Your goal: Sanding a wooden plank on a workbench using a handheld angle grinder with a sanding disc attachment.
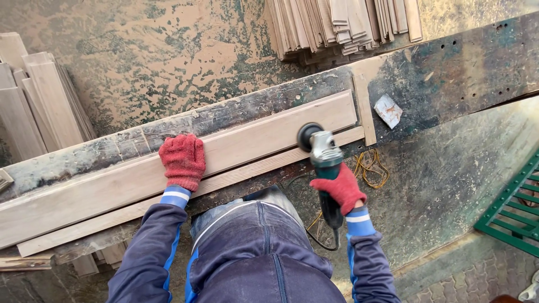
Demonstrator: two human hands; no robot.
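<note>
While the right hand (343,188) grips the angle grinder (321,154), its disc sits on the near edge of the long pale board (247,147), right of the board's middle. Fingers clenched round the grinder body; tool's long axis runs from the person out toward the board, disc end pointing away, slightly left. Board lies flat on the worn tabletop (449,78), long axis left-low to right-high across the view, with a thinner strip (168,199) just beside its near edge. Left hand (182,160) presses palm-down on the board, fingers spread flat, holding nothing.

Risks, as I judge them: disc catches the board edge and kicks, since only one hand is on the tool. Cable (323,238) hangs near the knees, could snag. Yellow cord (370,168) on the floor lies near the disc. Board only hand-held, may shift. Stacks of slats (342,25) beyond, well apart.
</note>
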